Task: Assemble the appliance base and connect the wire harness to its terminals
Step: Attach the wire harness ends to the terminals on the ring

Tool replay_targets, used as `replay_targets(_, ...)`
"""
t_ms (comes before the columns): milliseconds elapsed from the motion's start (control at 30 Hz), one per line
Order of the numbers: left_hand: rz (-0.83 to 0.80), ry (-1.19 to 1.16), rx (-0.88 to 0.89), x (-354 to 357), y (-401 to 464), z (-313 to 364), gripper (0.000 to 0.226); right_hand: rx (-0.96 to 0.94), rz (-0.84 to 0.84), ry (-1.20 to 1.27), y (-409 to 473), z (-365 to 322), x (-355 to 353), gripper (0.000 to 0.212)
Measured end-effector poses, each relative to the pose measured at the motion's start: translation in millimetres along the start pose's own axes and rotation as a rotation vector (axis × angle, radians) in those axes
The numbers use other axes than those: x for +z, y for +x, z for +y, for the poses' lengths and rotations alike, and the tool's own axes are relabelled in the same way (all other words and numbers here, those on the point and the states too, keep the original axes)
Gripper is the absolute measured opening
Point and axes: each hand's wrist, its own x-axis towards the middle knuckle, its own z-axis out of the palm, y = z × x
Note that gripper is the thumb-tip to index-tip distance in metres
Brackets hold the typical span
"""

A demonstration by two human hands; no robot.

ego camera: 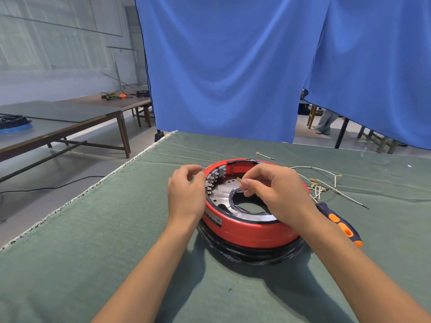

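Observation:
A red ring-shaped appliance base (251, 231) lies on the green cloth, with a black metal plate (224, 194) inside it and a row of terminals (213, 181) along its left inner wall. My right hand (277, 192) hovers over the base and pinches a small brass wire connector (239, 179) between thumb and fingers. My left hand (186, 192) rests against the base's left rim near the terminals, with curled fingers that hold nothing I can see. The white wire harness (319, 186) with brass ends lies to the right of the base.
A blue and orange screwdriver (340, 223) lies right of the base. A single short wire (265, 155) lies behind it. Black coiled cable (254, 255) sits under the base. A blue curtain (233, 66) hangs behind the table; other tables stand at the left.

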Motion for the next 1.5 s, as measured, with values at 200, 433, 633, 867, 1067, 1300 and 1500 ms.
replay_targets(200, -0.044, -0.105, -0.158, 2, 8, -13, 0.011, -0.019, -0.034, -0.080, 0, -4, 1, 0.027)
replay_targets(433, -0.075, -0.094, -0.210, 4, 10, -22, 0.011, -0.011, -0.097, -0.278, 9, -4, 5, 0.010)
replay_targets(633, -0.094, -0.104, -0.237, 6, 11, -25, 0.012, -0.021, -0.193, -0.501, 32, -6, 20, 0.009)
replay_targets(867, -0.101, -0.075, -0.184, 6, 11, -27, 0.010, 0.288, -0.665, -0.202, 57, -4, 25, 0.015)
replay_targets(1067, -0.103, -0.086, -0.168, 6, 10, -26, 0.012, 0.293, -0.588, -0.071, 56, 0, 37, 0.015)
replay_targets(1300, -0.112, -0.107, -0.170, 6, 11, -26, 0.018, 0.305, -0.551, 0.006, 54, 10, 40, 0.013)
replay_targets(1500, -0.142, -0.226, -0.182, 7, 6, -22, 0.020, 0.282, -0.470, -0.007, 50, 11, 41, 0.010)
